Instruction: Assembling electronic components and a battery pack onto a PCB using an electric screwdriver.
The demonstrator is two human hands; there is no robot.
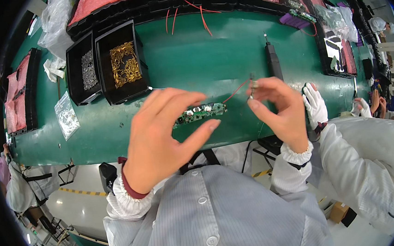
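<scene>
My left hand (158,133) hovers around the left part of a narrow green circuit board (201,113), thumb and fingers apart on either side of it. The hand covers the board's left end; whether any finger touches it I cannot tell. White and silver components stand on the board. From its right end a thin red wire (236,91) rises toward my right hand (279,109). That hand is pinched on a small metallic part (252,88), blurred and too small to name. Beyond it lies a black pen-shaped electric screwdriver (272,59).
Two black bins stand at the back left, one with silver pieces (88,71), the other with brass-coloured pieces (125,66). Loose red wires (203,20) lie near the black trays (160,8). A clear bag (67,115) lies left. A co-worker's gloved hand (315,103) rests on the right.
</scene>
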